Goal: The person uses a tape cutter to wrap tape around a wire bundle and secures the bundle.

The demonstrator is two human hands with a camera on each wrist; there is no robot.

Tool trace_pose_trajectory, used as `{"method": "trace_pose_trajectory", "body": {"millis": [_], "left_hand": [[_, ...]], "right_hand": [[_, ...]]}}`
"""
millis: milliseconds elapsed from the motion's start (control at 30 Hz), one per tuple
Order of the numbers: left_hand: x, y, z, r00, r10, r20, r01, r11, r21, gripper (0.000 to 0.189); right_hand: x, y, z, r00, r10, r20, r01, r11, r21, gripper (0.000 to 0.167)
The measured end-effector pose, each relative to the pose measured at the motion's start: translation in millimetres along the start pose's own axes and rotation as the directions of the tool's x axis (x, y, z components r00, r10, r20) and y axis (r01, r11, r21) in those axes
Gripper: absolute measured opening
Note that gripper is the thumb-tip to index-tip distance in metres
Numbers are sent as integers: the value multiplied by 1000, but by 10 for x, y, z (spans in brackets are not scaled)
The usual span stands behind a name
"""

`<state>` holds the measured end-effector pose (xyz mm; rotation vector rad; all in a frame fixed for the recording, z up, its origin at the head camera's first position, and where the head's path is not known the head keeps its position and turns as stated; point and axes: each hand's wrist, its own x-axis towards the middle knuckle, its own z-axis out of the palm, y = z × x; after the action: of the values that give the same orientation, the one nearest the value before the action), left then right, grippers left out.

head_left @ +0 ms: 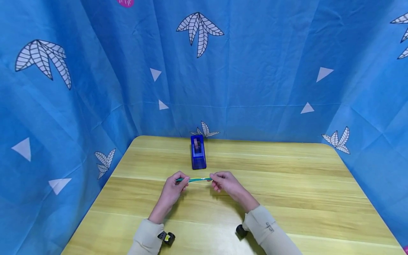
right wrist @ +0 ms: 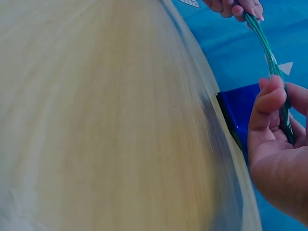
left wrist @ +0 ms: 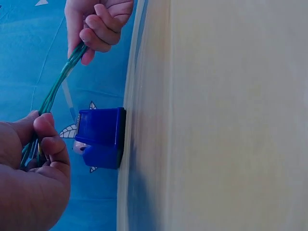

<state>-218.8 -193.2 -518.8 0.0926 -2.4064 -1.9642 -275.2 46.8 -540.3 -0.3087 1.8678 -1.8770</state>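
A bundle of thin green wires point(head_left: 195, 180), with a yellow strand showing, is stretched level between both hands above the table. My left hand point(head_left: 172, 187) pinches its left end between thumb and fingers; in the left wrist view loose strands point(left wrist: 36, 148) spread inside that palm. The right end is pinched by my right hand point(head_left: 227, 184), and its tail runs into the curled fingers in the right wrist view. Close to the right fingertips, a shiny clear band like tape point(right wrist: 271, 58) wraps the bundle. Just beyond the hands stands a blue tape dispenser point(head_left: 199, 159), touched by neither hand.
The wood-grain table point(head_left: 287, 198) has rounded far corners. Behind it and along both sides hangs a blue curtain point(head_left: 255, 71) with white leaf and triangle prints. Dark wrist-worn devices point(head_left: 170, 238) sit at both light sleeves.
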Motion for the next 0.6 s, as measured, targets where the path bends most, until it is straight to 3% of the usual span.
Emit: {"method": "trace_pose_trajectory", "body": {"millis": [133,300,400,600], "left_hand": [[1,-16,9,1000,-4,-11,4,1000,5,19],[24,-65,-19,998,-67,-5,66,994,-83,40],[38,-87,-32,993,-111,35,115,981,-157,38],[70,-110,-4,988,-127,88,143,966,-216,31]], "right_hand": [[9,-1,-1,999,-27,-47,26,999,-31,27],[2,-51,-12,992,-77,-102,70,995,-73,23],[-4,-92,-16,988,-102,-115,93,992,-81,23],[-20,-127,-27,985,-119,-125,107,989,-99,21]]}}
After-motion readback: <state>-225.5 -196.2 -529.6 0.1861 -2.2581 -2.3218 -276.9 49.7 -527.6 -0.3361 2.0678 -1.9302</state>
